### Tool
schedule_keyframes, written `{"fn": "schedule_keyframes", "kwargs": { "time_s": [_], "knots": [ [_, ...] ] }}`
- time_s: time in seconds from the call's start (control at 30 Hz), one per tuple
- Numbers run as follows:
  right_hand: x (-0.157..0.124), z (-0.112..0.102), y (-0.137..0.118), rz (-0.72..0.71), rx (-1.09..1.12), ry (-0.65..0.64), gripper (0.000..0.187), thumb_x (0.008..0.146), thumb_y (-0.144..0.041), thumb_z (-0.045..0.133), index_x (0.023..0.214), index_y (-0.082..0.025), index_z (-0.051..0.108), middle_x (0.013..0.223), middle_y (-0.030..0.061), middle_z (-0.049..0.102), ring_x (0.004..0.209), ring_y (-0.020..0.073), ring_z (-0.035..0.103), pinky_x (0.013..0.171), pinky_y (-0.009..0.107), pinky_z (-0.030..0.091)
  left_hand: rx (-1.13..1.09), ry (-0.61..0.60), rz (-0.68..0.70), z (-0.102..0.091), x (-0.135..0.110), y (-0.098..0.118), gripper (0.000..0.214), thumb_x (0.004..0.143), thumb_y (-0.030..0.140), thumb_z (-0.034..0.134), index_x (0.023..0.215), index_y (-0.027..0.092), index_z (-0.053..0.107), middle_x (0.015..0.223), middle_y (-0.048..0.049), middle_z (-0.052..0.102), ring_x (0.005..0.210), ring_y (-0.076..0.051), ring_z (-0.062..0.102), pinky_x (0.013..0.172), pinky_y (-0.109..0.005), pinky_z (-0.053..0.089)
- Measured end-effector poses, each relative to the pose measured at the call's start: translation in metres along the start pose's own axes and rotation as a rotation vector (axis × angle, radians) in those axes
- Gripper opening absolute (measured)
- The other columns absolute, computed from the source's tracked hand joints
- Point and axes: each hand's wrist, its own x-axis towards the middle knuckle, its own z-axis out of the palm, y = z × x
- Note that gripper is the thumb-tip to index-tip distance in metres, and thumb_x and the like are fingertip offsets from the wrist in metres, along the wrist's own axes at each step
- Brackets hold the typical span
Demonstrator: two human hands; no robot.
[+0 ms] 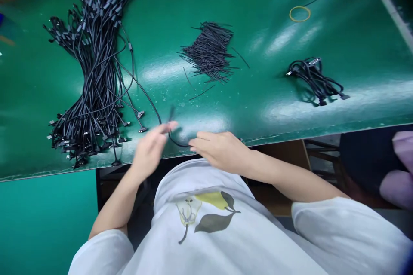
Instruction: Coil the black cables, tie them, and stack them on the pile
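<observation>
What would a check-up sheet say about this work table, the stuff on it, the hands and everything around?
Surface: green table, shiny, with pale specks.
Things at hand: black cable; heap of thin black strips, a few loose beside it.
Clutter: yellow ring near the far side.
Hands: right hand pinches the cable; left hand is blurred beside the cable, its grip unclear.
Cables: big pile at the left, small looped bundle at the right.
Surroundings: lilac fabric at the right edge.
</observation>
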Motion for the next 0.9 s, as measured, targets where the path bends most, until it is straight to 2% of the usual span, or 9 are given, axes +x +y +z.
{"fn": "schedule_keyframes", "kwargs": {
  "time_s": [0.1, 0.17, 0.23, 0.33, 0.43, 0.57, 0.67, 0.8, 0.9],
  "knots": [
    [0.019, -0.008, -0.013, 0.002, -0.048, 0.086, 0.035, 0.1, -0.031, 0.039, 0.085, -0.017, 0.067, 0.078, 0.0044, 0.061, 0.063, 0.0122, 0.051, 0.054, 0.028, 0.027, 0.126, -0.291, -0.097, 0.024, -0.006, -0.005, 0.028, 0.088, 0.042, 0.063, 0.096, 0.017, 0.073, 0.077, -0.0057, 0.067, 0.08, -0.017, 0.064, 0.08, -0.026, 0.05],
    [0.027, -0.017, -0.006, 0.05, -0.063, 0.139, 0.036, 0.099, -0.038, 0.044, 0.08, -0.016, 0.066, 0.077, 0.0047, 0.062, 0.066, 0.0132, 0.053, 0.056, 0.027, 0.028, 0.013, -0.346, -0.177, 0.021, -0.007, -0.005, 0.033, 0.091, 0.046, 0.057, 0.092, 0.016, 0.071, 0.06, 0.0005, 0.052, 0.057, -0.011, 0.049, 0.061, -0.023, 0.045],
    [0.031, -0.024, 0.006, 0.044, -0.021, 0.14, 0.034, 0.097, -0.042, 0.049, 0.082, -0.016, 0.066, 0.079, 0.0045, 0.063, 0.07, 0.0141, 0.056, 0.06, 0.027, 0.032, -0.191, -0.366, -0.276, 0.013, -0.005, -0.003, 0.037, 0.089, 0.05, 0.059, 0.087, 0.014, 0.069, 0.054, 0.0051, 0.037, 0.047, -0.007, 0.032, 0.047, -0.019, 0.035],
    [0.03, -0.026, 0.023, -0.04, 0.117, 0.117, 0.026, 0.098, -0.035, 0.049, 0.095, -0.018, 0.068, 0.087, 0.0041, 0.067, 0.08, 0.0147, 0.06, 0.07, 0.025, 0.039, -0.427, -0.33, -0.368, 0.003, 0.0, 0.002, 0.037, 0.084, 0.05, 0.067, 0.08, 0.013, 0.066, 0.054, 0.0079, 0.027, 0.044, -0.004, 0.02, 0.039, -0.014, 0.025],
    [0.028, -0.019, 0.03, -0.048, 0.143, 0.173, 0.027, 0.099, -0.029, 0.045, 0.102, -0.018, 0.07, 0.088, 0.0044, 0.069, 0.082, 0.0153, 0.063, 0.073, 0.026, 0.042, -0.494, -0.282, -0.412, 0.003, 0.005, 0.003, 0.035, 0.08, 0.047, 0.071, 0.081, 0.012, 0.066, 0.055, 0.008, 0.027, 0.043, -0.003, 0.02, 0.037, -0.011, 0.026],
    [0.03, -0.014, 0.032, -0.02, 0.127, 0.199, 0.027, 0.098, -0.029, 0.047, 0.098, -0.017, 0.072, 0.086, 0.0045, 0.07, 0.08, 0.0155, 0.063, 0.073, 0.026, 0.044, -0.561, -0.342, -0.472, 0.004, 0.007, 0.001, 0.033, 0.081, 0.044, 0.072, 0.078, 0.011, 0.066, 0.052, 0.0094, 0.024, 0.041, -0.002, 0.018, 0.035, -0.009, 0.027],
    [0.031, -0.015, 0.04, -0.02, 0.228, 0.166, 0.025, 0.097, -0.029, 0.049, 0.098, -0.018, 0.072, 0.087, 0.0044, 0.07, 0.081, 0.0152, 0.063, 0.075, 0.027, 0.046, -0.71, -0.365, -0.429, -0.001, 0.007, 0.004, 0.029, 0.084, 0.039, 0.07, 0.077, 0.011, 0.066, 0.049, 0.0108, 0.018, 0.038, -0.001, 0.012, 0.03, -0.008, 0.024],
    [0.025, -0.01, 0.054, 0.064, 0.441, 0.118, 0.026, 0.092, -0.029, 0.053, 0.111, -0.02, 0.067, 0.099, 0.0057, 0.068, 0.089, 0.0159, 0.063, 0.079, 0.029, 0.052, -0.918, -0.181, -0.355, -0.013, 0.007, 0.008, 0.026, 0.096, 0.032, 0.053, 0.11, 0.013, 0.065, 0.048, 0.0114, 0.019, 0.031, -0.002, 0.01, 0.025, -0.008, 0.016],
    [0.021, 0.002, 0.055, 0.2, 0.622, 0.027, 0.036, 0.086, -0.029, 0.057, 0.121, -0.021, 0.061, 0.106, 0.008, 0.064, 0.094, 0.0175, 0.062, 0.069, 0.027, 0.055, -0.979, -0.117, -0.363, -0.016, 0.006, 0.007, 0.035, 0.101, 0.029, 0.042, 0.129, 0.014, 0.056, 0.048, 0.0108, 0.026, 0.029, -0.003, 0.014, 0.024, -0.009, 0.015]
  ]
}}
